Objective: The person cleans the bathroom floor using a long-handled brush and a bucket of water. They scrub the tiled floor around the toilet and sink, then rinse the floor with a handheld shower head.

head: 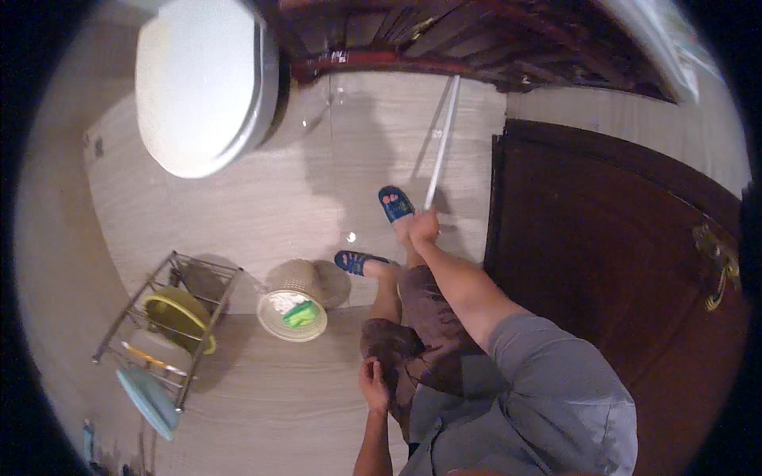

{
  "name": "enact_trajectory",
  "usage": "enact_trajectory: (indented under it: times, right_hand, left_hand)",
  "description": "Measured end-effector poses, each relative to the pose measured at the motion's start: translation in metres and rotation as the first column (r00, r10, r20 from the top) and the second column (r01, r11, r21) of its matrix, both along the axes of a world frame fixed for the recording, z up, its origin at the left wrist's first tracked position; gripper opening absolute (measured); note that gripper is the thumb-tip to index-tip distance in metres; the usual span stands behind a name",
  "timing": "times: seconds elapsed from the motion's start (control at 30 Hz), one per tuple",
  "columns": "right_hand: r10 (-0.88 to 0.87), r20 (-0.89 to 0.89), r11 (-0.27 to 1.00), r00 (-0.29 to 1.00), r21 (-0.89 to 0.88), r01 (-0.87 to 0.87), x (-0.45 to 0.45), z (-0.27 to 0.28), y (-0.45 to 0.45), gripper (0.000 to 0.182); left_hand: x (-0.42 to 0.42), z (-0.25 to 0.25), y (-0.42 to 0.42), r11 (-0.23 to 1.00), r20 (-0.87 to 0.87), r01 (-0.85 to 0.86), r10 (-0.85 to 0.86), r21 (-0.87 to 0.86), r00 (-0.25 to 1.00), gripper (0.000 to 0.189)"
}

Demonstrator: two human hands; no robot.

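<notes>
My right hand (424, 227) is closed around the near end of a thin white pole (443, 140). The pole slants away over the tiled floor, and its far end reaches the foot of a dark red wooden cabinet (381, 59). What the pole belongs to cannot be made out. My left hand (373, 384) hangs beside my brown trouser leg (390, 345), fingers loosely bent and holding nothing. On my feet are dark blue slide sandals (395, 205). Nearest my left hand stands a cream woven-pattern waste bin (294, 276), with a green packet (300, 314) and white paper inside.
A toilet with a white lid (196, 89) stands at the upper left. A metal rack (134, 312) at the lower left holds a yellow basin (178, 312) and a light blue basin (149, 401). At right is a dark wooden door (595, 250) with a brass-coloured handle (720, 285).
</notes>
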State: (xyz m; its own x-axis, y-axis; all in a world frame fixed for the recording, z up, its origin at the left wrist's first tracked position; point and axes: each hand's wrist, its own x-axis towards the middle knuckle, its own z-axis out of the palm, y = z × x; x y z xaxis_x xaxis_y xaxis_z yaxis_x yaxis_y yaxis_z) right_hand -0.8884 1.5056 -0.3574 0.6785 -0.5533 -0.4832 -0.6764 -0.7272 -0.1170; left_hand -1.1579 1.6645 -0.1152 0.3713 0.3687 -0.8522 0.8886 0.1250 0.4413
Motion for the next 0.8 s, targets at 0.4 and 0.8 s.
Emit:
enact_trajectory:
  times: [0.4, 0.8]
  right_hand:
    - [0.102, 0.229, 0.992, 0.968, 0.048, -0.116, -0.007, -0.185, 0.046, 0.026]
    - [0.461, -0.253, 0.887, 0.85, 0.107, -0.449, -0.036, 0.016, -0.016, 0.025]
  left_hand:
    - [-0.03, -0.033, -0.024, 0.96, -0.052, -0.111, 0.129, 0.258, 0.99, 0.017]
    - [-0.029, -0.001, -0.037, 0.981, -0.068, 0.059, -0.047, 0.183, 0.997, 0.012]
